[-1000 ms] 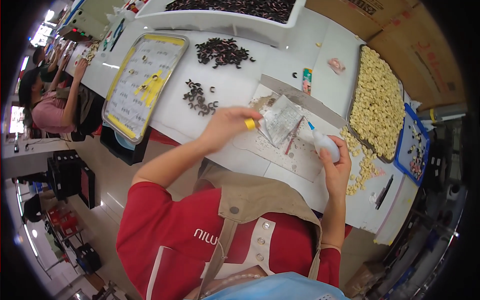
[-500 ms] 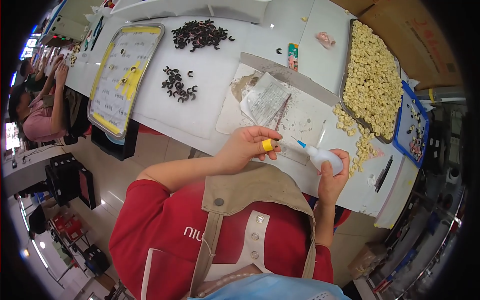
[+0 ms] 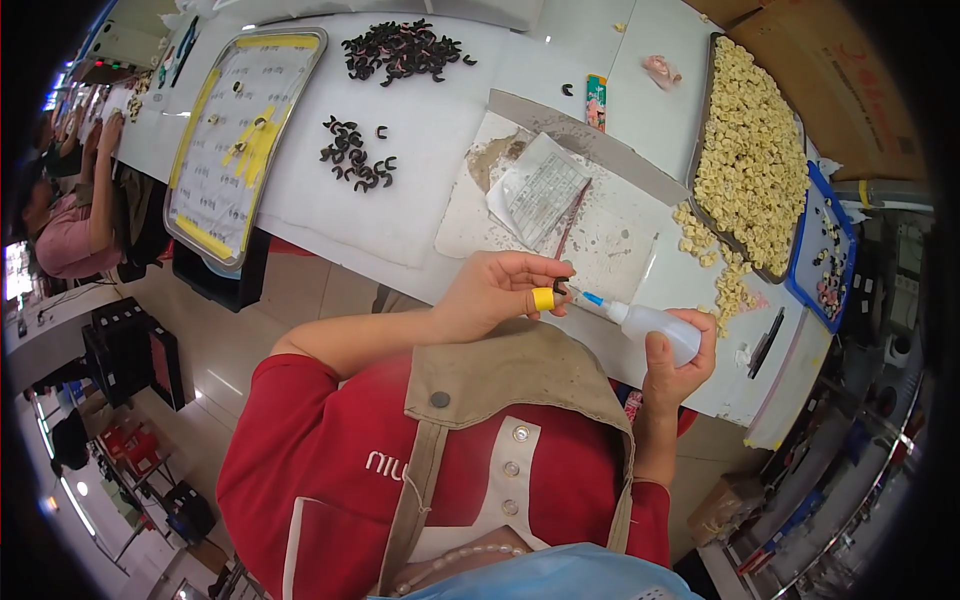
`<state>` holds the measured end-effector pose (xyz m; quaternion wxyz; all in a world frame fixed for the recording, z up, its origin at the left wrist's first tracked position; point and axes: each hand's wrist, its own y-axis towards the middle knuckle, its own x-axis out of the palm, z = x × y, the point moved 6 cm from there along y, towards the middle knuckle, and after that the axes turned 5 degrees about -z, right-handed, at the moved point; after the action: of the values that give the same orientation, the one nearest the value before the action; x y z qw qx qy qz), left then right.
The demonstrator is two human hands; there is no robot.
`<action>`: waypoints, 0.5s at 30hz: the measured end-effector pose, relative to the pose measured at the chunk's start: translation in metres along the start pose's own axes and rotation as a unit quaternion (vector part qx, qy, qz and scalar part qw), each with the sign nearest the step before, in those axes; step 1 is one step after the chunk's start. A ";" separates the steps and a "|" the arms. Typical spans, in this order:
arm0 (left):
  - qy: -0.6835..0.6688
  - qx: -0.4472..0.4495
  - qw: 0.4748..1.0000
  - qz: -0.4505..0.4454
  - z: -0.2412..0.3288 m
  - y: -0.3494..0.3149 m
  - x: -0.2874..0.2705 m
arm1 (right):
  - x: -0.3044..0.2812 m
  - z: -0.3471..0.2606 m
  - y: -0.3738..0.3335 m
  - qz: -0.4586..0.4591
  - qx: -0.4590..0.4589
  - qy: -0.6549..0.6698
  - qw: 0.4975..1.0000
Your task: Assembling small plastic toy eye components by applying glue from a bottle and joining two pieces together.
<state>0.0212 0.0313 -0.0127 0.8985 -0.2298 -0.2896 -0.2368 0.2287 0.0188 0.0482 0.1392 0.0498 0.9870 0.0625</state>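
My left hand (image 3: 488,292) pinches a small black C-shaped piece (image 3: 560,286) between thumb and fingertips; yellow tape (image 3: 543,299) wraps the thumb. My right hand (image 3: 682,362) is closed round a translucent squeeze bottle (image 3: 668,331), tilted with its blue needle tip (image 3: 592,298) toward the black piece. The thin needle end is at or very near the piece; I cannot tell whether they touch. Below the hands' far side lies a stained white board (image 3: 620,245) bearing a folded printed paper (image 3: 537,195). A small heap of similar black pieces (image 3: 350,160) lies further left.
A larger black heap (image 3: 405,50) lies at the back. To the left stands a tray with yellow tape (image 3: 215,240). On the right are a tray of cream-coloured pieces (image 3: 750,150), spilled pieces (image 3: 730,285), a blue tray (image 3: 845,240) and a black pen (image 3: 767,343). A co-worker (image 3: 75,235) sits far left.
The bottle's needle tip has come up to the left fingertips, where before there was a gap. The black piece now shows more clearly in the pinch. The view has shifted slightly.
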 end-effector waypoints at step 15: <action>-0.012 -0.001 1.000 -0.021 -0.002 0.000 0.004 | 0.001 -0.005 -0.002 -0.019 -0.011 -0.037 0.999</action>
<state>0.0248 0.0290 -0.0119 0.8896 -0.2270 -0.3050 -0.2532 0.2264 0.0166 0.0528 0.1772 0.0319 0.9812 0.0689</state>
